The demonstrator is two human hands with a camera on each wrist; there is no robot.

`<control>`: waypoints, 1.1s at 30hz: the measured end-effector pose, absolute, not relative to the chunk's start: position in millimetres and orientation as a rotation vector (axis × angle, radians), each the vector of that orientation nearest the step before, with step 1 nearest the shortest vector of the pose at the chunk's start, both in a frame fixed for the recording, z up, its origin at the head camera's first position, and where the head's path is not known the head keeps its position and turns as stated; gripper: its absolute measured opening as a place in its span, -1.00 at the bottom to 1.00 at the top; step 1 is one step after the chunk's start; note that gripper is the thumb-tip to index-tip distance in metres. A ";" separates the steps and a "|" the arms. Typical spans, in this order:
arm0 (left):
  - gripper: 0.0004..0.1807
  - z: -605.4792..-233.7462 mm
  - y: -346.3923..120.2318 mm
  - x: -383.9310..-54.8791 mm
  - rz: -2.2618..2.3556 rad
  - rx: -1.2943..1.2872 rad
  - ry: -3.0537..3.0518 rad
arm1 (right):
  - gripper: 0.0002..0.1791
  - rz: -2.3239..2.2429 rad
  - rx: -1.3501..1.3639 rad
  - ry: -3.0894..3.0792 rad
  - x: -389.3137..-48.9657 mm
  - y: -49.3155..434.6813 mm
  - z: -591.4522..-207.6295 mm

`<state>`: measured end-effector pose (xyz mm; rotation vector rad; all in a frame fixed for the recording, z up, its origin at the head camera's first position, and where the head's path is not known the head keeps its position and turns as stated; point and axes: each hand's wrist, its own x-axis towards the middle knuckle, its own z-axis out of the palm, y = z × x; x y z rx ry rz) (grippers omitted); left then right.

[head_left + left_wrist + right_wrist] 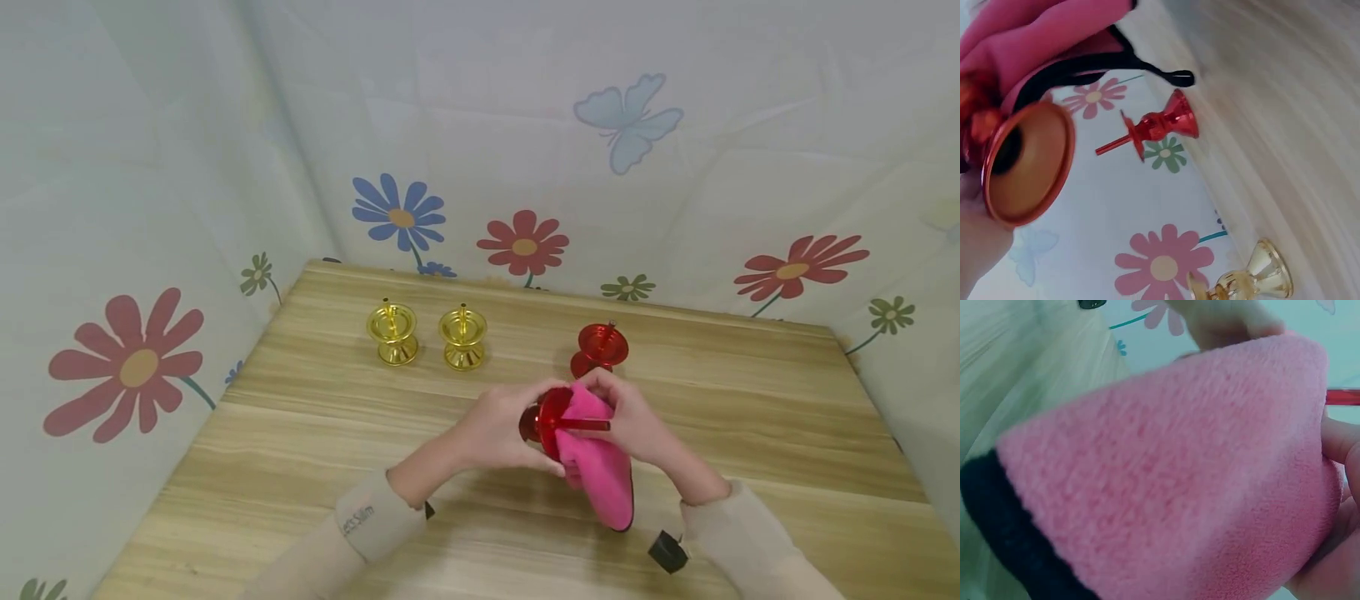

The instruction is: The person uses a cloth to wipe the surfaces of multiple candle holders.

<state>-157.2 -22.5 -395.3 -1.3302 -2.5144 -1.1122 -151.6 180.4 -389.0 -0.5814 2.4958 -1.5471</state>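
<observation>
My left hand (498, 429) grips a shiny red candle holder (552, 421) above the table, tilted with its thin spike pointing right. In the left wrist view, the wide hollow base of this candle holder (1038, 165) faces the camera. My right hand (636, 421) holds a fluffy pink cloth (609, 487) with dark edging against the dish, beside the spike. Up close in the right wrist view, the cloth (1166, 475) covers most of the candle holder; only the red spike (1342, 397) sticks out, and some of my right fingers are hidden.
Just beyond my right hand, a second red candle holder (602, 346) stands upright. Two gold candle holders, one left (393, 333) and one right (463, 336), stand at the back left of the wooden table (300, 467). A flower-printed curtain (465, 108) hangs behind.
</observation>
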 end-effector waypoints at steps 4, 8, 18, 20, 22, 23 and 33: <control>-0.12 -388.3 -25.7 -158.2 -1.165 -1.293 -2.730 | -0.61 -1.546 -0.625 2.452 -152.2 182.3 -393.0; -0.06 -387.8 -27.2 -158.8 -1.225 -1.174 -2.790 | -0.64 -1.574 -0.518 2.430 -151.5 184.1 -395.4; -0.16 -394.2 -32.2 -163.3 -1.450 -1.221 -2.665 | -0.69 -1.577 -0.487 2.362 -150.6 183.7 -393.1; -0.16 -394.2 -33.6 -164.8 -1.459 -1.226 -2.670 | -0.70 -1.572 -0.504 2.352 -150.5 183.4 -392.5; -0.16 -393.9 -35.1 -166.4 -1.479 -1.233 -2.684 | -0.71 -1.552 -0.523 2.357 -150.7 183.0 -392.2; -0.17 -393.9 -35.9 -167.4 -1.498 -1.238 -2.692 | -0.71 -1.544 -0.525 2.354 -150.9 182.6 -391.9; -0.26 -401.7 -43.7 -173.6 -1.785 -1.202 -2.728 | -0.70 -1.555 -0.463 2.315 -152.4 179.2 -392.9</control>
